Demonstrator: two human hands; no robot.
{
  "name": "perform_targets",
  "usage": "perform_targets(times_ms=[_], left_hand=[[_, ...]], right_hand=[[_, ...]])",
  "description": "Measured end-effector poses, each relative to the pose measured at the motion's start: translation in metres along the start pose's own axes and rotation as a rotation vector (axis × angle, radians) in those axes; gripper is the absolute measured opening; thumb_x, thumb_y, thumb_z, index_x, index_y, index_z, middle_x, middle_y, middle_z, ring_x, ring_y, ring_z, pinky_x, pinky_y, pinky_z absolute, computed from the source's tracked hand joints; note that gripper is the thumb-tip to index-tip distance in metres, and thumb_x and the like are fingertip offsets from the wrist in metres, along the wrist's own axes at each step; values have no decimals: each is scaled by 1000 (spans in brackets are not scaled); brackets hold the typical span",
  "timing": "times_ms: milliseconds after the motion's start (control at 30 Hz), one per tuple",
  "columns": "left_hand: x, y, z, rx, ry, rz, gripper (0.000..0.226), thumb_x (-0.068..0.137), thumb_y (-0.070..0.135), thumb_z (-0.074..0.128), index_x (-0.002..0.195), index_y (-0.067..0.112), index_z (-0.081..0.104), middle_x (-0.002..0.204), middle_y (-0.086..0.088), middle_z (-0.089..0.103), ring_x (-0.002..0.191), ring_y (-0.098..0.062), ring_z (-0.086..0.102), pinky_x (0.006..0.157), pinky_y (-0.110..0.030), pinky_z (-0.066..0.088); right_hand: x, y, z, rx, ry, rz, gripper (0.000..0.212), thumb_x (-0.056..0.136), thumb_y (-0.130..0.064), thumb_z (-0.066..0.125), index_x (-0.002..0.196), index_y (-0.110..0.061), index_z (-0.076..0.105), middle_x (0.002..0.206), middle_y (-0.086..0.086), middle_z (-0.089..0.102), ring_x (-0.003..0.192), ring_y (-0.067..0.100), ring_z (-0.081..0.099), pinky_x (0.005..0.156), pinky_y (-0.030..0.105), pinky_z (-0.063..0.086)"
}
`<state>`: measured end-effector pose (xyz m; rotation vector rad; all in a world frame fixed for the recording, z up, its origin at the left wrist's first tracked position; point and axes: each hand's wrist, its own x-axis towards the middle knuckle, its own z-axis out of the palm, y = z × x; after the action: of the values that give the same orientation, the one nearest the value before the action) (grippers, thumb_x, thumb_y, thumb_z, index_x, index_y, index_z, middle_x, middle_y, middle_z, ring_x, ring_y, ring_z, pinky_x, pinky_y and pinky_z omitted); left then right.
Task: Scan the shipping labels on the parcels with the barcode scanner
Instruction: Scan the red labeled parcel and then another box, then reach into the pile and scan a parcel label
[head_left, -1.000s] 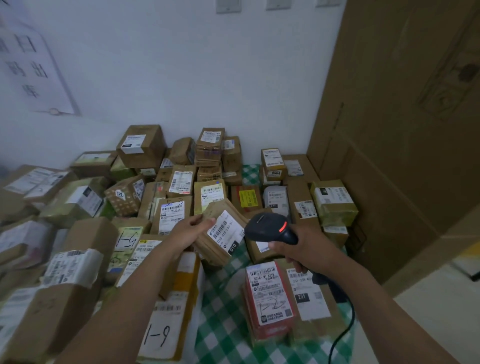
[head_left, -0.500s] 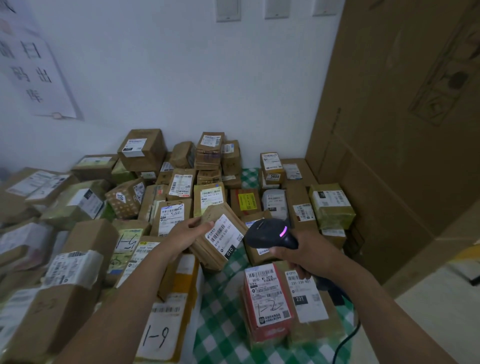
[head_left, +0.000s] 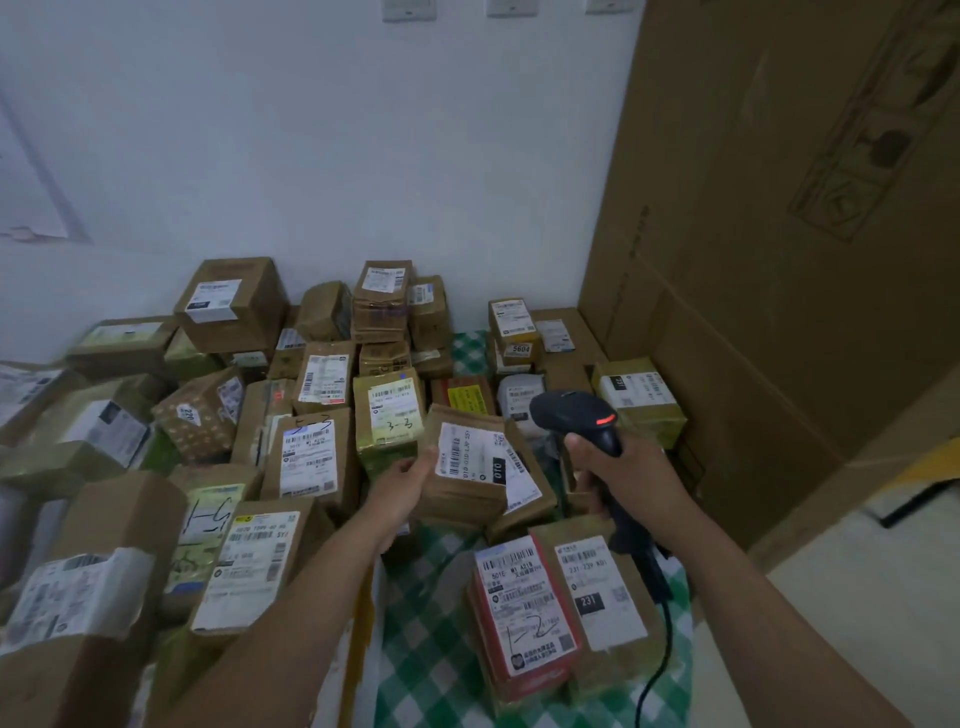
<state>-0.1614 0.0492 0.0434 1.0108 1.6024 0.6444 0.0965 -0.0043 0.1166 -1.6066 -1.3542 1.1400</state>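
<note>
Cardboard parcel (head_left: 470, 470) pinched by left fingers (head_left: 425, 461), black scanner (head_left: 571, 411) gripped in right fingers (head_left: 586, 480).

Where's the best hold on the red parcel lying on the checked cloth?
Probably its left long edge, approached from the left: the red parcel lies flat, label up, its right side against the 231-labelled brown parcel, while the left edge borders bare checked cloth.

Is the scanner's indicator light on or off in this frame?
On: a red-orange strip glows on the head of the barcode scanner, which the right hand grips by its handle.
</note>
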Motion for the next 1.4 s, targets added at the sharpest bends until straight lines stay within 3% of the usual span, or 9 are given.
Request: perform_targets(times_ms=[200,300,467,600,767,867,967,1133,1400], left_hand=[[29,2,46,6,-138,43,50,93,60,51,123,20,58,118,5,61,113,-24,61,104,-43,46],[48,0,60,1,-162,46,20,101,40,49,101,24,62,106,3,67,95,-18,62,99,-42,48],[76,-8,74,167,-15,66,39,103,33,48,122,2,62,120,-15,67,108,-31,64,80,-28,46],[83,-9,78,307,-49,134,43,103,37,46,122,3,64,121,-14,68,109,-29,65,84,-26,47],[76,-1,70,343,158,337,27,101,31,53,99,8,68,85,4,65,76,-16,62,56,-8,38],[82,5,47,421,535,388,32,91,30,67,109,3,65,102,-12,63,95,-30,59,71,-28,43],[93,13,22,535,703,272,66,82,38,75,132,1,52,124,-24,52,113,-40,49,89,-45,43],[112,23,8,634,587,-39,116,73,74,64,151,5,14,145,-25,27,133,-40,31,108,-45,30],[116,28,3,547,500,-139,124,71,69,70,155,13,-1,149,-19,22,138,-38,26,110,-49,29]], right_hand=[[21,-5,10,55,27,41,35,93,-35,64,74,-6,62,57,9,64,42,16,55,46,27,49],[31,-7,13,78,51,45,31,93,-34,64,76,-8,60,58,5,64,41,16,54,45,27,48],[44,-5,15,99,93,62,30,91,-35,66,76,-10,60,60,7,64,44,19,55,47,29,48],[54,-4,20,104,96,79,29,92,-33,66,78,-9,60,62,9,65,44,19,54,46,29,48],[73,-10,27,66,23,59,28,92,-37,66,81,-11,61,66,13,68,49,24,58,49,32,50],[89,-22,30,27,-51,23,27,92,-38,66,82,-14,61,65,9,67,46,20,57,46,28,48],[107,-34,36,28,-148,-17,21,94,-34,64,85,-16,60,65,8,65,44,18,56,46,29,48],[133,-34,49,14,-218,-22,32,93,-40,65,91,-8,63,70,15,68,53,26,62,54,34,52],[153,-19,60,65,-248,29,33,91,-39,66,82,-8,62,64,11,67,52,25,62,52,32,51]])
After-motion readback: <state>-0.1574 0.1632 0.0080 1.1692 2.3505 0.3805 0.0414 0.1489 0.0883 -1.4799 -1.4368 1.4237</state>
